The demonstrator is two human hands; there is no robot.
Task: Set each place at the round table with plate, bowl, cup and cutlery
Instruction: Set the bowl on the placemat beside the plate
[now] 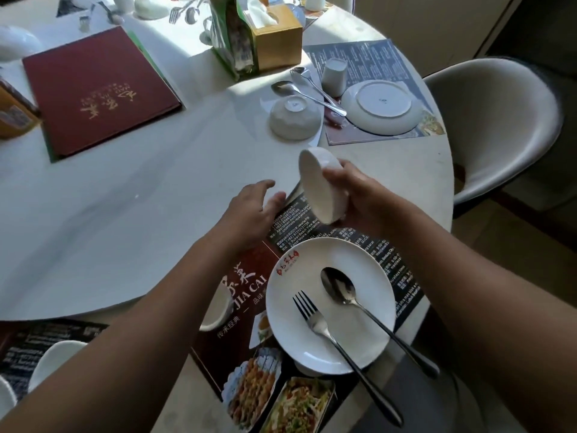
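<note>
Bowl (321, 189) in our right hand (362, 198), fingers curled around its white wall and its mouth tipped sideways, hangs above the paper mat (243, 285) just beyond our plate (290, 323), where a fork (315, 320) and spoon (338, 285) lie, while our left hand (249, 210) hovers beside it with fingers loosely open.

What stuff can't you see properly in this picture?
All in the head view:
1. The white thing under the plate: mostly covered by it, cannot be identified.
2. The far fork: blurred, near the top edge.
3. Fingers of the right hand: partly hidden behind the bowl.
4. The white rounded object, lower left: partly covered by the left arm.
</note>
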